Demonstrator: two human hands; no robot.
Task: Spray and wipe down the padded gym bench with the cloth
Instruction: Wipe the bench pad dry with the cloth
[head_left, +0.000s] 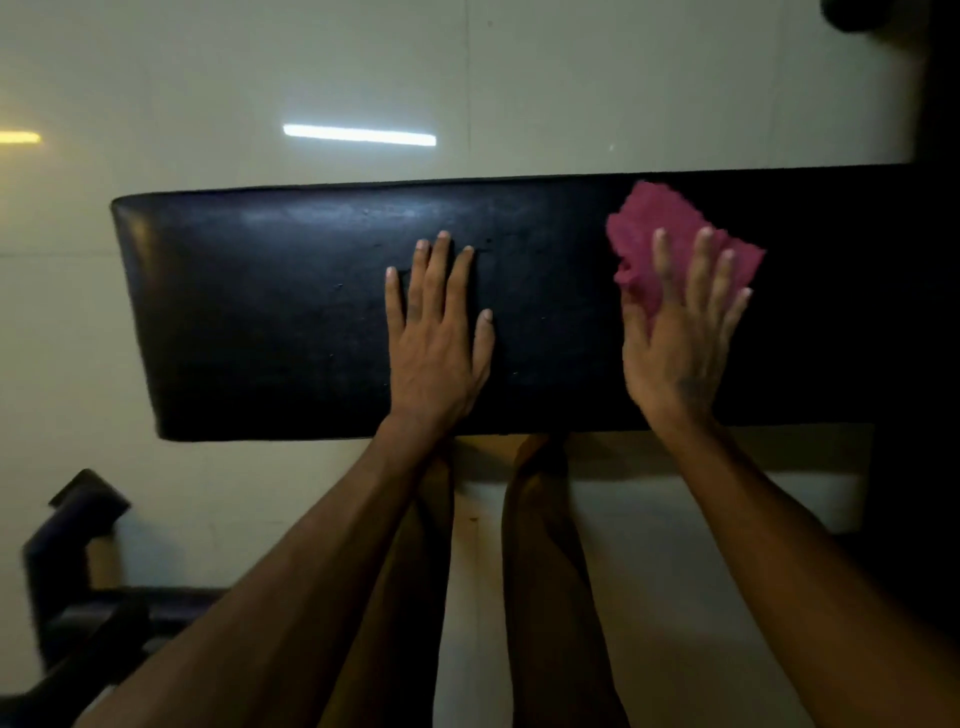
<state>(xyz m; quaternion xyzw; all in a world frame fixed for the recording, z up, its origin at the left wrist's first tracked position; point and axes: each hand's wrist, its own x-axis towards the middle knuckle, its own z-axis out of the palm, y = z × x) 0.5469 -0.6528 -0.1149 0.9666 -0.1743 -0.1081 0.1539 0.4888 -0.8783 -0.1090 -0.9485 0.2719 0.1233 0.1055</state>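
Observation:
A long black padded bench (270, 312) runs across the view from left to right. My left hand (436, 338) lies flat on its middle with the fingers straight and spread. To the right, a crumpled pink cloth (660, 228) sits on the pad. My right hand (680, 332) presses on the cloth with straight fingers, covering its near part. The far edge of the cloth sticks out beyond my fingertips. No spray bottle is in view.
The pale tiled floor (260, 78) shows reflected strip lights behind the bench. A dark piece of gym frame (72, 561) stands at the lower left. My bare legs (540, 571) are under the bench's near edge. Dark equipment fills the right edge.

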